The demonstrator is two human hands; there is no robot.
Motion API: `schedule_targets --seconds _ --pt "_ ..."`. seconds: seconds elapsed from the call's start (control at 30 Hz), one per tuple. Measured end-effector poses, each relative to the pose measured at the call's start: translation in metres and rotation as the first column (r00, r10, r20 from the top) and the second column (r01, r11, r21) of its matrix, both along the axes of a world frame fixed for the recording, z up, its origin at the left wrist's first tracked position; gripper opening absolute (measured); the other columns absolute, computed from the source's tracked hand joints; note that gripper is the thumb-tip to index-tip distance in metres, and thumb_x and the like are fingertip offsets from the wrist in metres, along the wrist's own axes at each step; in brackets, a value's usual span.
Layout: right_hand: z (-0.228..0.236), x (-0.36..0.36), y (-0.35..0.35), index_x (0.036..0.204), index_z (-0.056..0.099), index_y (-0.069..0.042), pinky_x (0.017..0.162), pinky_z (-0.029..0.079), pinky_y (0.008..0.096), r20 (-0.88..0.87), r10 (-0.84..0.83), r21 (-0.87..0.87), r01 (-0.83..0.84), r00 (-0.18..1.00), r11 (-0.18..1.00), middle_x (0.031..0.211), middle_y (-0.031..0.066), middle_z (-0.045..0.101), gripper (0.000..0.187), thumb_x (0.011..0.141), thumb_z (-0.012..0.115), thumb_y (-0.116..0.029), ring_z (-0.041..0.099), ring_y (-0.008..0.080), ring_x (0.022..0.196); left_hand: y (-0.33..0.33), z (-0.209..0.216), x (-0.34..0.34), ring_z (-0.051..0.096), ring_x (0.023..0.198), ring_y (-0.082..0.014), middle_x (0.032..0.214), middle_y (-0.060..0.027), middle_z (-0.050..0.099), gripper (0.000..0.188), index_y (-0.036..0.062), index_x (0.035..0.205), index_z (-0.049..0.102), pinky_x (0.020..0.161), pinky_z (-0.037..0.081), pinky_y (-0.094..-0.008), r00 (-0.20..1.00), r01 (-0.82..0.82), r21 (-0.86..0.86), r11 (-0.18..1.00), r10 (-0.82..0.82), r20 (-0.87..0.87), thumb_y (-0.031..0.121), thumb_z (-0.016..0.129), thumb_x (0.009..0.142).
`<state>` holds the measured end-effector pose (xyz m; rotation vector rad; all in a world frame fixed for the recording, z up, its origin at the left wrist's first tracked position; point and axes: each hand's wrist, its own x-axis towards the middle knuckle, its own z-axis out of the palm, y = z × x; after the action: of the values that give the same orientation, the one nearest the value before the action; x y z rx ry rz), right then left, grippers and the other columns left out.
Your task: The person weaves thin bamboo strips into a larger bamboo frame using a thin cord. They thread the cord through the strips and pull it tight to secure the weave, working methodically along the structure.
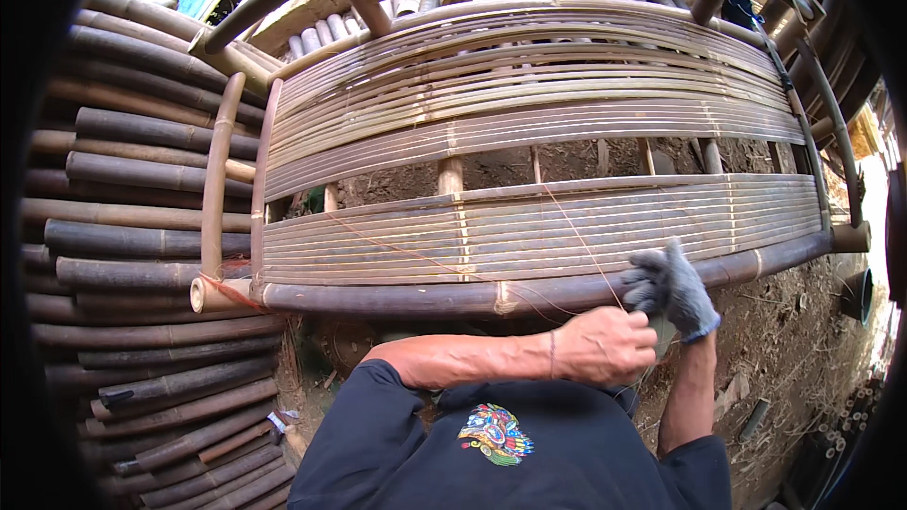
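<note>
Pull evenly beside the pole (406,299), left hand (605,345) fingers gripping the taut string (590,256), right hand (673,295) fingers loosely spread.

A long brown bamboo bench (406,299) carries narrow split-bamboo slats (359,250) running between its left and right ends, with an open gap nearer its front edge. Across the front band pass thin orange-brown cords (576,233). A red-orange strip (243,296) wraps its front left corner.
</note>
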<state>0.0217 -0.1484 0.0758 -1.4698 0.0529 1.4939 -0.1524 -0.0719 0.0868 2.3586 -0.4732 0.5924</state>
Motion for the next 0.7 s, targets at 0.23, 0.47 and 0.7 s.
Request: schedule_targets --seconds 0.23,0.47,0.7 --pt "0.0 -0.046 0.119 0.092 0.064 -0.003 0.065 0.053 0.0425 0.968 0.028 -0.2 -0.703 -0.249 0.683 0.081 0.0142 0.066 0.028 0.099 0.052 -0.027 0.066 0.0301 0.072 0.039 0.039 -0.026 0.061 0.096 -0.0248 0.101 -0.0086 0.063 0.018 0.0046 0.097 0.065 0.078 0.053 -0.0358 1.0 -0.02 -0.221 0.975 0.016 -0.022 0.011 0.066 0.08" --pt "0.049 -0.004 0.102 0.073 0.062 -0.002 0.081 0.052 0.0366 0.904 -0.317 0.427 -0.559 0.287 0.711 0.095 0.0159 0.071 0.028 0.093 0.053 -0.018 0.066 0.0241 0.087 0.189 -0.047 -0.016 0.063 0.104 -0.0389 0.105 -0.0202 0.069 0.041 0.0075 0.102 0.069 0.098 0.041 -0.0508 0.309 -0.79 0.205 0.578 0.663 -0.682 0.037 0.041 0.101" --pt "0.045 0.014 0.14 0.085 0.065 0.0 0.045 0.047 0.0238 0.659 0.143 0.301 -0.433 0.739 0.85 0.083 0.0109 0.071 0.021 0.095 0.054 -0.015 0.054 0.0137 0.042 0.185 -0.081 -0.02 0.065 0.098 -0.0368 0.096 -0.0157 0.072 0.041 0.0125 0.093 0.071 0.085 0.034 -0.0518 0.275 -0.744 0.206 0.635 0.573 -0.772 0.04 0.041 0.101"
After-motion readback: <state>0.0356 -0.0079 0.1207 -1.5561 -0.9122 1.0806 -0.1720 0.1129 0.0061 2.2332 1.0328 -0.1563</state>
